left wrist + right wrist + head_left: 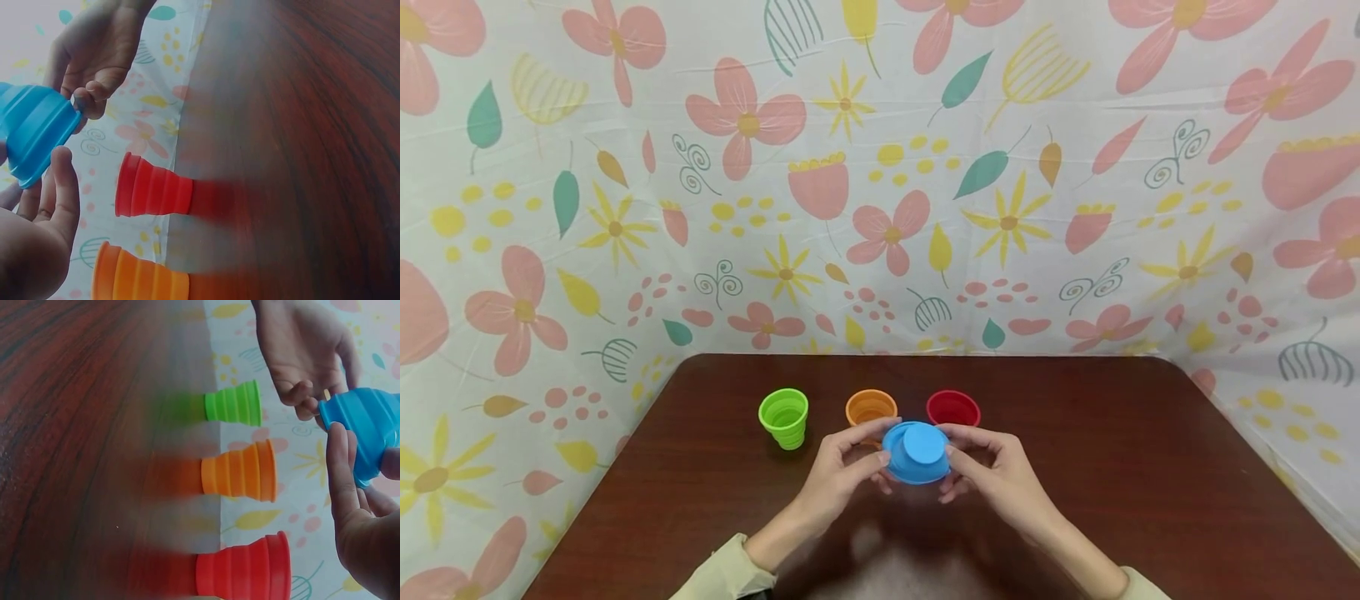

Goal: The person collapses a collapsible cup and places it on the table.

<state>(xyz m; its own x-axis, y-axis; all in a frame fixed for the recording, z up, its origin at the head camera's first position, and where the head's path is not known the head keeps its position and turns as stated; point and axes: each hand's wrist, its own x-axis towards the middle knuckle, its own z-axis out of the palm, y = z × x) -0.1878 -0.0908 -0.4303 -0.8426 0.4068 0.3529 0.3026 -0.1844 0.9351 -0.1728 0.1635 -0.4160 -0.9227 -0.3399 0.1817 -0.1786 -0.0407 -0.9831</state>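
A blue collapsible cup is held above the table between both hands, its round base turned up toward the head camera. My left hand grips its rim and side from the left, thumb in front and fingers behind. From the right, my right hand pinches the rim the same way. In the left wrist view the ridged wall of the blue cup shows partly extended. Just beyond the hands stand an orange cup, its lower part hidden, and a red cup, partly covered by the right hand.
A green collapsible cup stands upright to the left of the orange one, all in a row. The dark brown wooden table reaches back to a flower-patterned cloth, which also runs along both sides.
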